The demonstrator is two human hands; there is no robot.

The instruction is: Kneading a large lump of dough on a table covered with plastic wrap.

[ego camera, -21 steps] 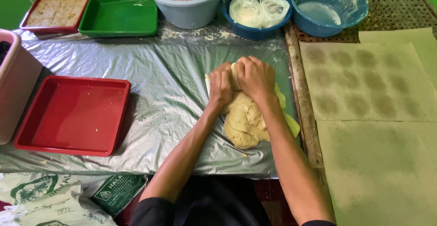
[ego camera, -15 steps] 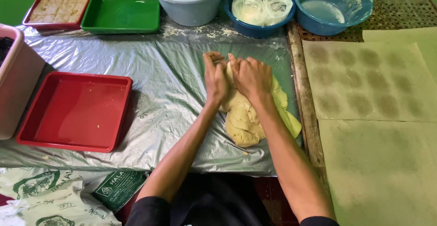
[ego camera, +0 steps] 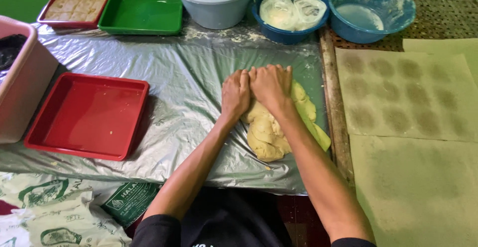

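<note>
Nearest me, printed paper sacks (ego camera: 55, 212) lie at the tabletop's edge. Beyond them, on the clear plastic sheet (ego camera: 164, 102), sits an empty red tray (ego camera: 87, 115). Right of it is the pale yellow dough (ego camera: 271, 127). My left hand (ego camera: 235, 93) and right hand (ego camera: 271, 85) press side by side on its far end, fingers curled down on it, clasping nothing. Brown paper sheets (ego camera: 403, 92) lie to the right. Farther off are a green tray (ego camera: 142, 10), a grey tub (ego camera: 214, 0) and two blue bowls (ego camera: 371, 10).

I judge the dough may stick to the sheet, dragging and wrinkling it. The dough under my hands is hidden; the tub's contents are cut off.
</note>
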